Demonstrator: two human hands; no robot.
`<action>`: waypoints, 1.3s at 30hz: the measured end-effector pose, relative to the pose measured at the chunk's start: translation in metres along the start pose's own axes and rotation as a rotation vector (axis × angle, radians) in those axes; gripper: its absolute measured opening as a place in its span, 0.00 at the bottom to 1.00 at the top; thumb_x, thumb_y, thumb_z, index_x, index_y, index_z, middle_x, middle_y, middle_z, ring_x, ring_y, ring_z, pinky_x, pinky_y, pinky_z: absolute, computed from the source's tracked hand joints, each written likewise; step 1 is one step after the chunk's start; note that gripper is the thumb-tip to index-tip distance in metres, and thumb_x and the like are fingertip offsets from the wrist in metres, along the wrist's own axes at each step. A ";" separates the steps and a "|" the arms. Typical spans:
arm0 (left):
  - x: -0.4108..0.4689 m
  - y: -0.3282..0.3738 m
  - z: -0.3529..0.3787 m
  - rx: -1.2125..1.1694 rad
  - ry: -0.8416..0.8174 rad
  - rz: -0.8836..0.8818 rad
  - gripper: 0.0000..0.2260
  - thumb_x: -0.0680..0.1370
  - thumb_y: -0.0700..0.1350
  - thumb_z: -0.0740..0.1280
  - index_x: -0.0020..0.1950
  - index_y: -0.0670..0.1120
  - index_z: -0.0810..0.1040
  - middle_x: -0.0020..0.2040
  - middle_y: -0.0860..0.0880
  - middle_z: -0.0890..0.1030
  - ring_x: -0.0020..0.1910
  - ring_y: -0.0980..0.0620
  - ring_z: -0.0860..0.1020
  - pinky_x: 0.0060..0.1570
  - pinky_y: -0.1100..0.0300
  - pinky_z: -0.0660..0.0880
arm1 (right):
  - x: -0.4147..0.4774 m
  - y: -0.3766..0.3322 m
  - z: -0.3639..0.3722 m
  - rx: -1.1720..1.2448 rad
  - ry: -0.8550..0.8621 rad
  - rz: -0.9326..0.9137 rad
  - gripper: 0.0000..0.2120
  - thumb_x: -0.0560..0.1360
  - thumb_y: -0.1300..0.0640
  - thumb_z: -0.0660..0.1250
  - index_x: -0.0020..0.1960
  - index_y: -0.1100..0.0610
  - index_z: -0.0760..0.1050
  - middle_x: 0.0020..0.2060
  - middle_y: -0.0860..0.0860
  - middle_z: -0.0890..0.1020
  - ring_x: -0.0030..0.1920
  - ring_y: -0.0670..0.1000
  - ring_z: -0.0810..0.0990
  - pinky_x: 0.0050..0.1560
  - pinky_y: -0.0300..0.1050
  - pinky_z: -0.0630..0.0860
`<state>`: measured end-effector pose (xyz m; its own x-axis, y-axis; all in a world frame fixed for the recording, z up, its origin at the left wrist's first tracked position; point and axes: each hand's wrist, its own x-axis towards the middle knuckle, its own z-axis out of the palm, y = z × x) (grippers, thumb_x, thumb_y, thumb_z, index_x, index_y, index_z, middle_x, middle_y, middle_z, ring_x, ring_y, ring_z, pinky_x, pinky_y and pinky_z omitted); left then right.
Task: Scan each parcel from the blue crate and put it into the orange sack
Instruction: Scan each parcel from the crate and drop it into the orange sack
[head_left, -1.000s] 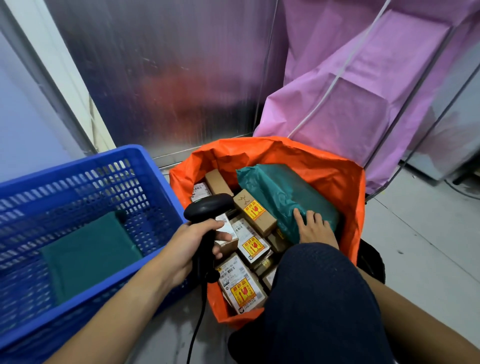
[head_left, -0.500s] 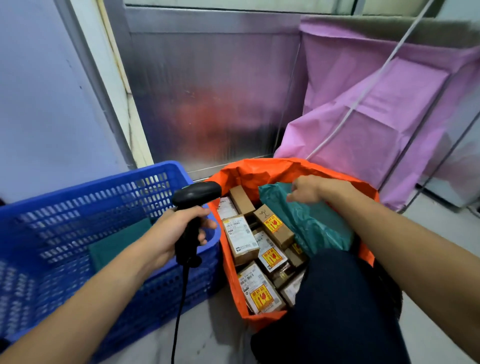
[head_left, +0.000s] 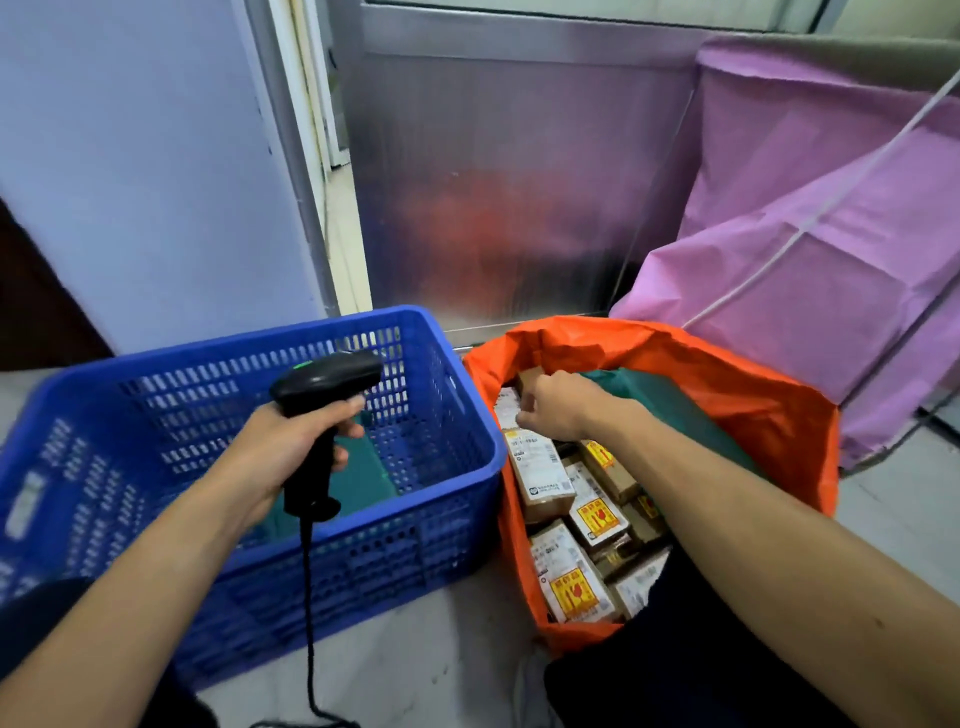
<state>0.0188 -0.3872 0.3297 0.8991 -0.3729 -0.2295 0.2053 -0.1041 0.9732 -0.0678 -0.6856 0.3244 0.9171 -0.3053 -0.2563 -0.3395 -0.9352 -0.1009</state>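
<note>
The blue crate (head_left: 470, 415) stands on the floor at the left, with one flat green parcel (head_left: 366, 480) on its bottom. Over the crate my left hand (head_left: 275, 457) grips a black barcode scanner (head_left: 324, 382), its head pointing right. The orange sack (head_left: 727, 379) sits open just right of the crate. It holds several brown boxes (head_left: 540, 473) with white and yellow labels and a large green parcel (head_left: 675, 410). My right hand (head_left: 558, 405) hovers over the sack's left side, fingers curled, with nothing in it.
A purple sack (head_left: 805, 291) hangs on a frame behind the orange one. A metal panel (head_left: 493, 182) closes the back. The scanner's cable (head_left: 309, 597) drops to the floor in front of the crate. My dark-trousered knee (head_left: 675, 665) is against the sack's near side.
My right hand has let go of the large green parcel in the sack, lifted, and moved left toward the crate. The left hand with the scanner has shifted over the crate.
</note>
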 end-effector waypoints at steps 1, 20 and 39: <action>0.004 0.002 -0.008 -0.016 0.013 0.000 0.09 0.76 0.45 0.76 0.53 0.44 0.84 0.40 0.44 0.86 0.29 0.49 0.77 0.33 0.57 0.78 | 0.007 -0.004 0.000 0.021 0.001 0.004 0.17 0.79 0.45 0.65 0.57 0.57 0.82 0.56 0.56 0.84 0.55 0.60 0.82 0.56 0.52 0.79; -0.003 -0.018 -0.109 -0.054 0.261 -0.154 0.03 0.79 0.41 0.73 0.47 0.43 0.82 0.35 0.46 0.85 0.25 0.53 0.74 0.29 0.60 0.76 | 0.111 -0.146 0.044 0.139 -0.218 -0.167 0.21 0.81 0.46 0.65 0.53 0.64 0.82 0.44 0.62 0.86 0.47 0.62 0.85 0.53 0.54 0.81; 0.032 -0.029 -0.115 -0.146 0.269 -0.257 0.03 0.80 0.42 0.71 0.48 0.44 0.80 0.38 0.45 0.83 0.26 0.53 0.74 0.27 0.62 0.76 | 0.199 -0.153 0.165 0.151 -0.759 0.054 0.16 0.84 0.46 0.63 0.52 0.60 0.72 0.36 0.57 0.81 0.32 0.57 0.78 0.38 0.50 0.77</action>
<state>0.0863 -0.2899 0.2961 0.8767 -0.0947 -0.4717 0.4718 -0.0228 0.8814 0.1317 -0.5740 0.1305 0.5224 -0.0923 -0.8477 -0.4549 -0.8710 -0.1855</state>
